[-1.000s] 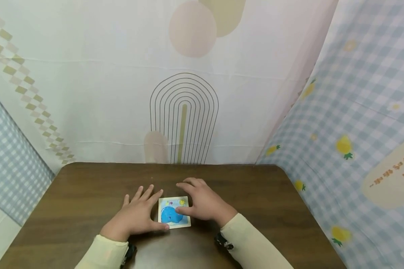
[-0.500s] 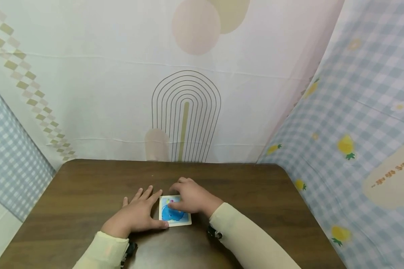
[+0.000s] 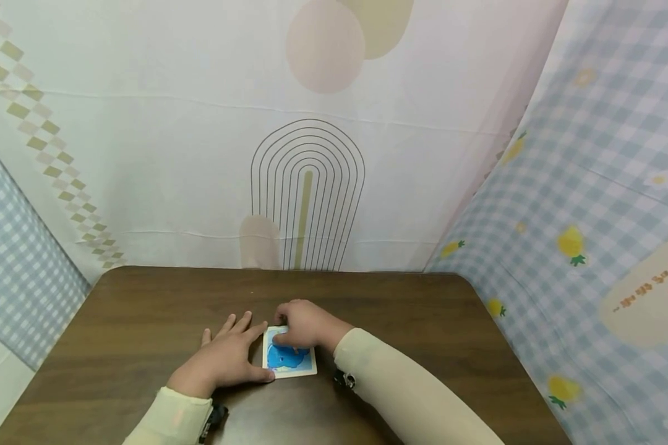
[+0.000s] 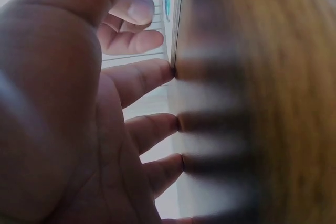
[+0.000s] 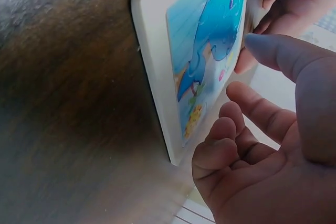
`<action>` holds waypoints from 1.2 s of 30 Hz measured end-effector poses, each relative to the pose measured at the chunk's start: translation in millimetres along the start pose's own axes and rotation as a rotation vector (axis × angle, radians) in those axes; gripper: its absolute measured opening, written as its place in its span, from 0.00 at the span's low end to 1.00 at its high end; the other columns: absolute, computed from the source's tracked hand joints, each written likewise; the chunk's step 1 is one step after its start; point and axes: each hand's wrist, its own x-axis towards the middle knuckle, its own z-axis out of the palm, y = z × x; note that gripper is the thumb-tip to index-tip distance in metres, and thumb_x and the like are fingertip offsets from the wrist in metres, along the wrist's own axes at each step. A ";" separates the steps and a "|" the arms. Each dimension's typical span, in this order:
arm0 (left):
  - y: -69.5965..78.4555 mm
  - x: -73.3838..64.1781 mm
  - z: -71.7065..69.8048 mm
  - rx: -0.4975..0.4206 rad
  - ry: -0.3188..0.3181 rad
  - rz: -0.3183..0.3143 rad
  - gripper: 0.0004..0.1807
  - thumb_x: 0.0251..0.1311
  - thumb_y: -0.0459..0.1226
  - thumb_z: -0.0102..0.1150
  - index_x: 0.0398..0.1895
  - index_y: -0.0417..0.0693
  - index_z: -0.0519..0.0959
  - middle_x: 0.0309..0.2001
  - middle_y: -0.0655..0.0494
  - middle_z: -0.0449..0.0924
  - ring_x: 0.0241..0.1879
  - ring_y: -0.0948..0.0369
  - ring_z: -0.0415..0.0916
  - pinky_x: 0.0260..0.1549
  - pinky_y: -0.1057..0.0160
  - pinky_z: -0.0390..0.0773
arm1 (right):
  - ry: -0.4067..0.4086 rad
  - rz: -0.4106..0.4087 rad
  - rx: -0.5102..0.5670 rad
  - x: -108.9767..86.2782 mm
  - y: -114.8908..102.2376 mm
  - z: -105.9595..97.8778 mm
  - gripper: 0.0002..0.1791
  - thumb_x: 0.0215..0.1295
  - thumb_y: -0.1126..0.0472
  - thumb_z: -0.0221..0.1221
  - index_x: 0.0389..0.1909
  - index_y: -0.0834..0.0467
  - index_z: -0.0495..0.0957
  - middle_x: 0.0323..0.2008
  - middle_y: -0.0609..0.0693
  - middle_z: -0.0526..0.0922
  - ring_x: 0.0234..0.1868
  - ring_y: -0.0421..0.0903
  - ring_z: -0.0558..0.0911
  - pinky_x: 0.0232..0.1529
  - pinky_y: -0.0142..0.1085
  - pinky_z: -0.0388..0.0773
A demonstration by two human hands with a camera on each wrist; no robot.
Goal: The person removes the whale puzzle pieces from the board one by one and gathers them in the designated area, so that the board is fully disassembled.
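So the square picture board (image 3: 289, 360) was lying flat on the wooden surface (image 3: 423, 346), just shy of 6 o'clock in the head view, blue sea animal face up. The left hand (image 3: 225, 358) sat at its 9 o'clock with fingers spread wide, no grip on anything: thumb at the board's 7 o'clock corner, index fingertip at the 11 o'clock one. The right hand (image 3: 307, 326) came in from 2 o'clock, fingers loosely bent, thumb well apart from them, holding nothing. Its thumb was over the print; might've been touching, but the angle's too poor for me to swear to it. That hand covered the board's 1 o'clock corner, so part of the print was hidden. The left wrist cam only caught a thin slice of board edge near 12 o'clock, with the little finger cut off at 6.
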 end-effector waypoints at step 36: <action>-2.6 0.8 2.2 -0.009 0.017 -0.008 0.64 0.49 0.72 0.82 0.88 0.58 0.71 0.91 0.36 0.53 0.90 0.27 0.44 0.72 0.06 0.39 | -0.081 0.082 0.101 2.4 -15.5 2.2 0.10 0.72 0.58 0.75 0.34 0.47 0.83 0.30 0.41 0.82 0.24 0.39 0.79 0.26 0.33 0.76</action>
